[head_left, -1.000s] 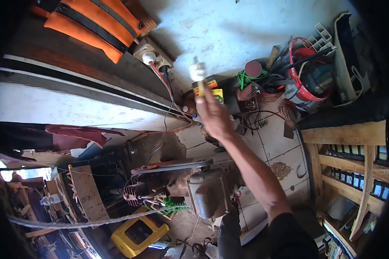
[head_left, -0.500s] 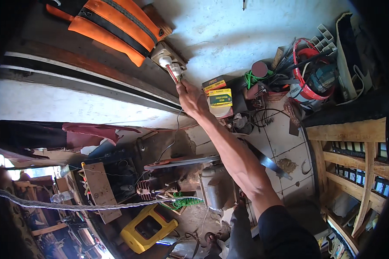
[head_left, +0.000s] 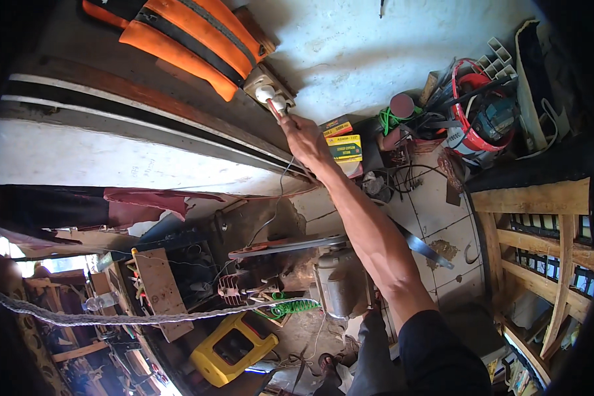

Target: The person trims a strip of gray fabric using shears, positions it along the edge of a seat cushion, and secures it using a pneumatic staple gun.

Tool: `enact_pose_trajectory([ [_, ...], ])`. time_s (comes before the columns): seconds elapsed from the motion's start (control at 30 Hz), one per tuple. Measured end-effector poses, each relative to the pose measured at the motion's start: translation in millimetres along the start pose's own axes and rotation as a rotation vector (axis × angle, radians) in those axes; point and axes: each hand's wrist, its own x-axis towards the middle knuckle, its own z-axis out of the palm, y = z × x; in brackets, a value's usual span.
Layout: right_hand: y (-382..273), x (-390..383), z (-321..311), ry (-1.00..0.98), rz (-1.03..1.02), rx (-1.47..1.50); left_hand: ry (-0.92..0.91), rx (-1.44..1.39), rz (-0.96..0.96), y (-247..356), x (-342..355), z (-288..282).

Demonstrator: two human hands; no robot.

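Note:
Near the top centre, my right hand is closed on a white plug at a power socket block. Another white plug with a red cord is in the block, right beside my fingers. I cannot tell whether the held plug is fully in. An orange and black fabric item lies just above the socket. Yellow boxes are to the right of my hand. My forearm reaches over a rusty belt-driven compressor. My left hand is out of view.
A red bucket of tools and cords stands at upper right. A metal blade shows beside my forearm, over floor tiles. A wooden frame is at right, a cluttered wooden shelf at lower left, and a yellow casing below.
My right hand has carried the plug left and up from above the boxes to the socket block. The whole view has shifted slightly, with the compressor appearing further right.

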Motion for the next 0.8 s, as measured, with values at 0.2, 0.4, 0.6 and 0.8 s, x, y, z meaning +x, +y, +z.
enact_pose_trajectory([
  [0.2,-2,20,7,0.183,-0.371,-0.358,0.052,-0.108,0.196,-51,-26,-4],
  [0.4,8,45,7,0.159,-0.275,-0.441,0.048,-0.019,-0.046,-77,-48,-3],
  [0.6,50,15,-44,0.146,-0.390,-0.504,0.051,-0.058,-0.151,-119,-72,2],
  [0.8,160,-262,-183,0.527,-0.249,-0.771,0.032,-0.113,-0.172,-209,-80,11],
])
